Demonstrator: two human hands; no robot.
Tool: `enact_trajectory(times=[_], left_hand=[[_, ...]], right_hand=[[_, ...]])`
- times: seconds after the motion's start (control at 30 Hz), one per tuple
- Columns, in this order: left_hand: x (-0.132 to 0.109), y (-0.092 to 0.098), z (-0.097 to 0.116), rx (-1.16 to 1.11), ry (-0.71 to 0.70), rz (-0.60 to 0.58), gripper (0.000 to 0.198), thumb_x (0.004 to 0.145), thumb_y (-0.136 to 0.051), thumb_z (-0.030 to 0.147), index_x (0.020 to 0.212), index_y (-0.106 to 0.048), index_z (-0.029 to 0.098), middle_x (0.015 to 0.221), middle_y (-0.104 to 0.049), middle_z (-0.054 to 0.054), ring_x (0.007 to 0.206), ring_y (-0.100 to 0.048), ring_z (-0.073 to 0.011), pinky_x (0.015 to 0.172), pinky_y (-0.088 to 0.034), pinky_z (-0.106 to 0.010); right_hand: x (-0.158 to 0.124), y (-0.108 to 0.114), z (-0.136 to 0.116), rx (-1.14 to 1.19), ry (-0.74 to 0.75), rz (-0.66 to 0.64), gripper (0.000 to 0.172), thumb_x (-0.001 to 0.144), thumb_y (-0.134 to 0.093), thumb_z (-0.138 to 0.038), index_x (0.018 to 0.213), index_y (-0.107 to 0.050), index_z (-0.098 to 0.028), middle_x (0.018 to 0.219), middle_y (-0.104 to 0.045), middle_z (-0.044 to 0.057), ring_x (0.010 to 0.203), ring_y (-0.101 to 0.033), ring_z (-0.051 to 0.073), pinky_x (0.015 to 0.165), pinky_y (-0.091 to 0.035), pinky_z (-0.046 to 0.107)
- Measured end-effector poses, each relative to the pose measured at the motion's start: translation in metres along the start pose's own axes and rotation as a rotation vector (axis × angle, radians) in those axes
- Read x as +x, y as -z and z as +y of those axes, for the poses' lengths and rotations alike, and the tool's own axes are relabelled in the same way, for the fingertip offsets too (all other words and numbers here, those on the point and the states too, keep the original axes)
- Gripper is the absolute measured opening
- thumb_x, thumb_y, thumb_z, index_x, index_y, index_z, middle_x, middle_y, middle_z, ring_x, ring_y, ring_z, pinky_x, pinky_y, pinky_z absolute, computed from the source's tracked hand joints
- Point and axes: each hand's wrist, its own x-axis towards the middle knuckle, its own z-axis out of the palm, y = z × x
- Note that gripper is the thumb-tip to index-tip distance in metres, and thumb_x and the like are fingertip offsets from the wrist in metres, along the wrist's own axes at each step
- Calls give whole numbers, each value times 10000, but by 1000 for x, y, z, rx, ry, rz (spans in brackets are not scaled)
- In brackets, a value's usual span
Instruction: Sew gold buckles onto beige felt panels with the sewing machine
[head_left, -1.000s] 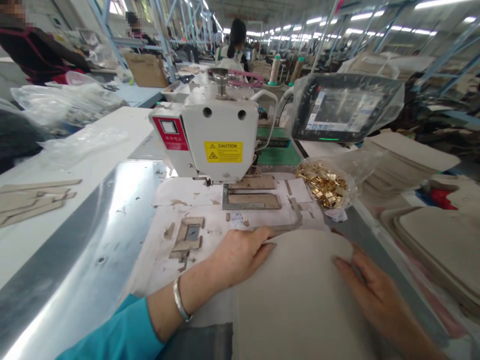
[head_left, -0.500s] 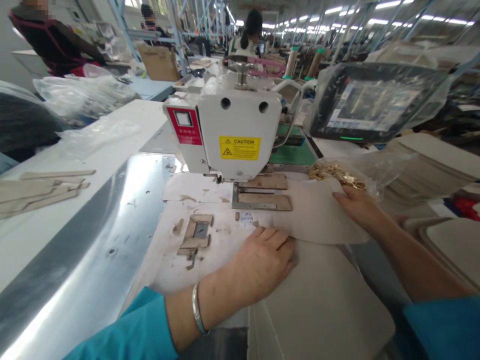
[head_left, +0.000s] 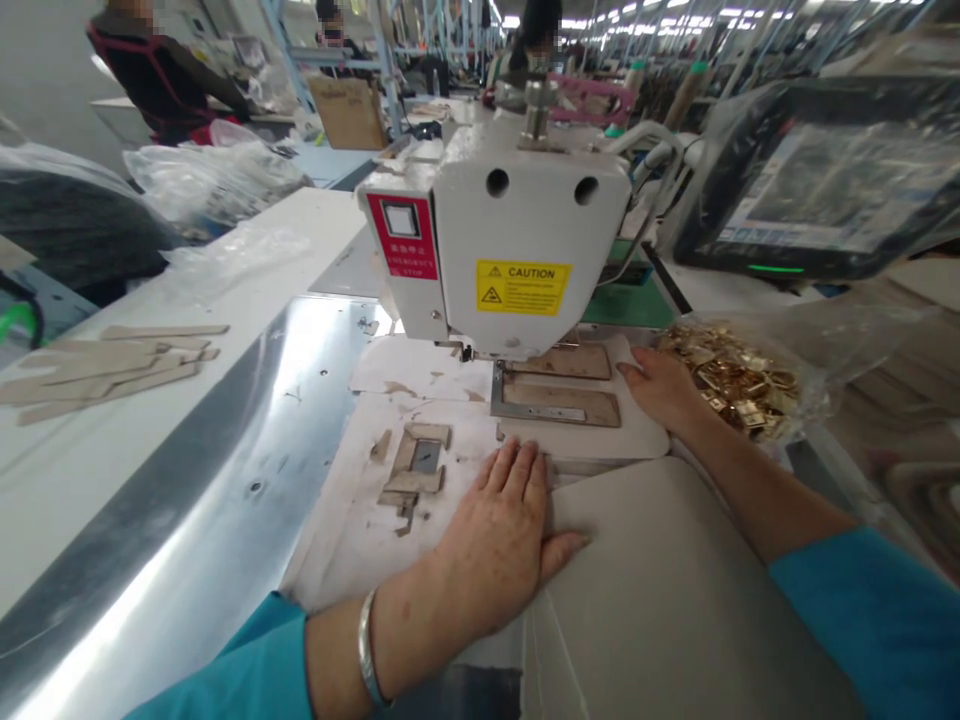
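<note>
A beige panel with rounded corners (head_left: 577, 440) lies under the metal clamp frame (head_left: 551, 411) of the white sewing machine (head_left: 525, 220). My right hand (head_left: 664, 390) grips this panel at its right edge, thumb and fingers close together. Flat on the white work surface rests my left hand (head_left: 495, 540), fingers stretched out and thumb apart, its fingertips close to the panel's near left edge. Beside that thumb lies a larger stack of beige panels (head_left: 675, 580). The machine's needle area is partly hidden by its head.
A clear bag of gold metal fittings (head_left: 739, 385) sits right of my right hand. A plastic-wrapped screen (head_left: 832, 190) stands behind it. Beige strips (head_left: 112, 370) lie on the left table, and a rectangular template (head_left: 416, 465) sits left of the clamp. Other people work further back.
The beige panel has slid left and further under the clamp, with my right hand moving along at its edge. My left hand has flattened and its fingers have straightened. The camera view has shifted.
</note>
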Motion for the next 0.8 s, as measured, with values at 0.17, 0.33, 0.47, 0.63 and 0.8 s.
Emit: enact_trajectory(times=[0.17,0.33,0.47,0.63,0.8], left_hand=[[1,1,0,-10,-8,-8,736,959,-389,590,1382,-445,-9,1481,-400,-263,1396,-364,-382,1136,-347,-501],[0,0,1,12,5,-10,753,960,-382,593,1390,-433,-24,1473,-406,-272,1393,-365,-389,1127,-359,-502],[0,-1,0,25,11,4,759,959,-371,603,1388,-427,-21,1458,-434,-268,1384,-378,-392,1119,-365,-501],[7,3,-6,10,10,25,729,921,-429,640,1267,-525,7,1356,-523,-271,1305,-471,-383,1074,-412,-508],[14,9,-11,-64,2,22,534,925,-498,554,1147,-574,74,1215,-573,-205,1210,-509,-357,1013,-458,-528]], right_hand=[[3,5,-1,26,-49,-38,332,889,-452,-338,1048,-686,-164,1014,-716,138,983,-658,313,853,-491,386],[1,7,-4,36,-4,-27,308,894,-452,-347,1024,-690,-200,988,-718,120,953,-659,299,815,-491,361],[0,5,-6,47,3,-13,279,889,-464,-324,1000,-694,-212,907,-719,101,893,-661,292,788,-487,362],[0,5,-9,63,-14,0,295,890,-481,-325,1073,-670,-191,965,-716,115,929,-659,290,827,-493,373],[-28,29,-7,154,45,150,493,836,-579,-300,1291,-552,-113,1102,-681,165,910,-673,279,828,-538,421]])
